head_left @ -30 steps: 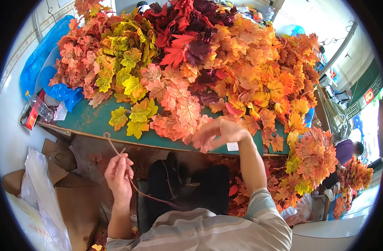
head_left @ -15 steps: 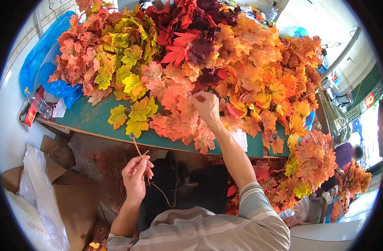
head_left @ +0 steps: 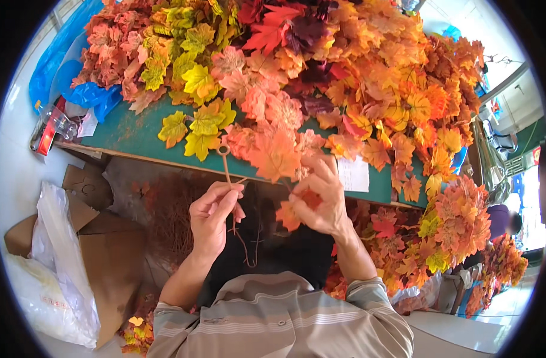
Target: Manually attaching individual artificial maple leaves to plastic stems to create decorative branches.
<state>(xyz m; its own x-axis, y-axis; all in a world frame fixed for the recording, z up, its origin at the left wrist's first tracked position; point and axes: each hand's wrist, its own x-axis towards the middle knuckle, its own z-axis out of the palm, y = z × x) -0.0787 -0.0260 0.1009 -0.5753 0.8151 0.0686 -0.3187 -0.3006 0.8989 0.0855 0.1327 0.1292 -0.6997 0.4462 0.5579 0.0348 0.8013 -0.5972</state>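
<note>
In front of my body, my left hand point(head_left: 214, 216) pinches a thin brown artificial stem point(head_left: 227, 169) with a small loop at its top. Its lower end curls down below my fingers. Just right of it, my right hand point(head_left: 322, 200) holds a spray of orange-pink artificial maple leaves point(head_left: 276, 158) between thumb and fingers. The two hands are apart, near the table's front edge. Beyond them lies a pile of pink-orange leaves point(head_left: 279, 110). A few yellow-green leaves point(head_left: 202, 123) lie close to the stem's loop.
Heaps of yellow, red and orange leaves point(head_left: 392, 77) cover much of the green table point(head_left: 129, 134). A paper sheet point(head_left: 352, 174) lies by its front edge. A blue plastic bag point(head_left: 94, 92) and clear bottle point(head_left: 61, 122) stand left. A cardboard box point(head_left: 111, 262) sits below; leaf bunches point(head_left: 455, 221) hang right.
My right hand has drawn back from the leaf pile toward my body, bringing a spray of orange-pink leaves. My left hand, still holding the stem, has moved slightly up and right.
</note>
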